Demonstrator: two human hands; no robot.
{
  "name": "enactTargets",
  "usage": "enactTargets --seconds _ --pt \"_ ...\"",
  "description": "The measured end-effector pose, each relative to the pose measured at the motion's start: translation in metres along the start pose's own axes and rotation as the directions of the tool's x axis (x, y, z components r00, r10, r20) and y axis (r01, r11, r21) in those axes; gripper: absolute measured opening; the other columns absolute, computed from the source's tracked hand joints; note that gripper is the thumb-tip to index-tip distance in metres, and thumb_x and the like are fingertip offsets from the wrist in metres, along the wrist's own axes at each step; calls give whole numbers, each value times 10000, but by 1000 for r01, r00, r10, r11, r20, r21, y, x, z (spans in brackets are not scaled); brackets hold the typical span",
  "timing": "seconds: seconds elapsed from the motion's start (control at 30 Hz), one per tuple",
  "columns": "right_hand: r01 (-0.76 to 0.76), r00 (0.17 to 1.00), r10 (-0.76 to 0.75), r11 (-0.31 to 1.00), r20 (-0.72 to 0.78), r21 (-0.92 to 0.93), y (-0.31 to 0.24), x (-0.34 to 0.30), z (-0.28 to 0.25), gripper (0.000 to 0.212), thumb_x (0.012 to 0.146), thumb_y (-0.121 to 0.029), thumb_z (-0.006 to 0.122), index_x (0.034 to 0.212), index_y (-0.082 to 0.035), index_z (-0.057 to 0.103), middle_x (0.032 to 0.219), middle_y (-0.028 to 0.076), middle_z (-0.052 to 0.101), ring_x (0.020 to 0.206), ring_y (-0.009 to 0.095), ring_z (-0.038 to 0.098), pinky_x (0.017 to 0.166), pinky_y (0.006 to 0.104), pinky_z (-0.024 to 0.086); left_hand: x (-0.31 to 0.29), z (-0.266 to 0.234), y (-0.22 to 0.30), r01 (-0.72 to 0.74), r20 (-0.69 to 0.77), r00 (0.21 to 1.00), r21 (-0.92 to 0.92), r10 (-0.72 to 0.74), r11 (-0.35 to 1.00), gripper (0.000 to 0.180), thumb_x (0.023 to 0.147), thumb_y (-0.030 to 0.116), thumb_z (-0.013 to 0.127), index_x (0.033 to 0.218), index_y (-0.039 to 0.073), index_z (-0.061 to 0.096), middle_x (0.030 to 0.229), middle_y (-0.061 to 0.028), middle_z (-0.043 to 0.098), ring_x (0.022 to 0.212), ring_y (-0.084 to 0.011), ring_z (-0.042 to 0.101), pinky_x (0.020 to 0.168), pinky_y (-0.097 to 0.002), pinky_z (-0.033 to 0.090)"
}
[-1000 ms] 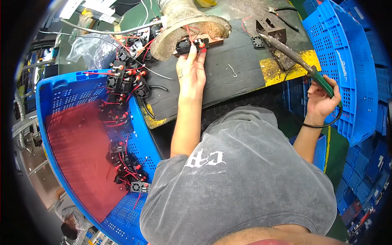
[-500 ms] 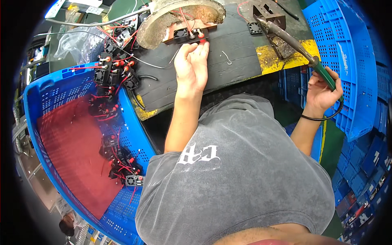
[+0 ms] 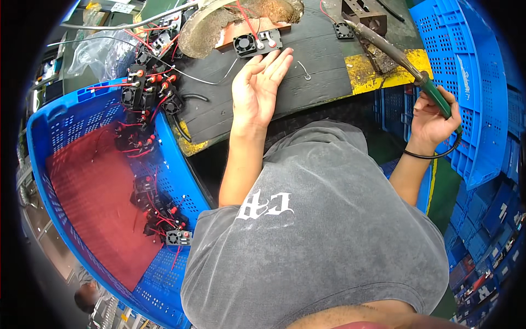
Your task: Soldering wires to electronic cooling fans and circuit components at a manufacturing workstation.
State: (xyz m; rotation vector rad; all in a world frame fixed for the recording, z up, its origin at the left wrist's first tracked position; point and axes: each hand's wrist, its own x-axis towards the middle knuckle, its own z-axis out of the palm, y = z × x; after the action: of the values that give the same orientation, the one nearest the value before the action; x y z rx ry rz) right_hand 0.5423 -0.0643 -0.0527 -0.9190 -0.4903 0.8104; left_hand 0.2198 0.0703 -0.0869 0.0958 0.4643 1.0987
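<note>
My left hand [image 3: 256, 93] lies palm up, fingers stretched out, at the near edge of a small black panel [image 3: 273, 40]. The panel carries a round fan [image 3: 244, 44] and two terminals with red wires. Its fingertips are close against the panel; whether they touch cannot be made out. Behind the panel, a copper-coloured block [image 3: 226, 36] sits under a crusted, rounded hood [image 3: 198, 38]. My right hand [image 3: 433, 118] is closed round the green handle of a soldering iron [image 3: 402, 63]. Its tip points left, by a rusty metal stand [image 3: 368, 22].
A blue perforated crate [image 3: 57, 211] with red lining and several wired fan panels [image 3: 159, 211] stands at left. More panels [image 3: 148, 90] pile on its corner and the bench [image 3: 219, 118]. A loose fan [image 3: 343, 30] and bent wire [image 3: 304, 71] lie there. Another blue crate [image 3: 471, 109] is at right.
The fan panel now shows more of its face. My left hand's fingers have straightened and slid a little right below it. The soldering iron has barely moved.
</note>
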Motion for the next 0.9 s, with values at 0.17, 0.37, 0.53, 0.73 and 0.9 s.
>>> enactTargets --seconds 0.17,0.37,0.53,0.73,0.9 --pt "-10 1000 10 1000 -16 -8 3 0 0 514 916 -400 392 1037 22 661 839 253 690 571 302 627 501 329 492 -2 0 -2 14 38 999 1 -14 1000 591 845 -9 466 1335 -162 174 1409 -385 259 1298 -512 389 1106 -521 396" --pt "4 1000 -5 999 -28 -39 1 -1 4 520 917 -409 386 1037 14 663 831 257 689 530 292 614 476 326 478 -9 12 -2 4 3 1000 152 -5 988 611 861 9 459 1374 -155 170 1428 -382 240 1300 -505 395 1108 -522 385" --pt "-23 998 21 999 -61 -41 5 -3 4 509 926 -396 383 1030 20 658 841 267 684 542 302 615 488 334 488 -33 2 22 -18 2 1000 773 26 634 405 915 71 533 1286 -86 499 1225 -251 588 946 -255 671 776 -310 558" --pt "-58 997 55 996 -58 -61 17 -4 20 534 953 -401 348 1035 44 631 806 282 672 500 306 612 425 326 468 -24 -18 56 -113 712 631 478 308 -871 339 758 140 742 1081 79 660 899 -87 643 869 -293 590 892 -411 424" --pt "-109 992 110 994 56 -20 23 -6 35 481 943 -368 378 1000 23 652 817 271 670 513 302 606 480 345 499 -21 -47 80 -236 584 753 669 302 -705 150 774 72 720 924 64 706 888 -101 671 835 -285 636 779 -353 477"
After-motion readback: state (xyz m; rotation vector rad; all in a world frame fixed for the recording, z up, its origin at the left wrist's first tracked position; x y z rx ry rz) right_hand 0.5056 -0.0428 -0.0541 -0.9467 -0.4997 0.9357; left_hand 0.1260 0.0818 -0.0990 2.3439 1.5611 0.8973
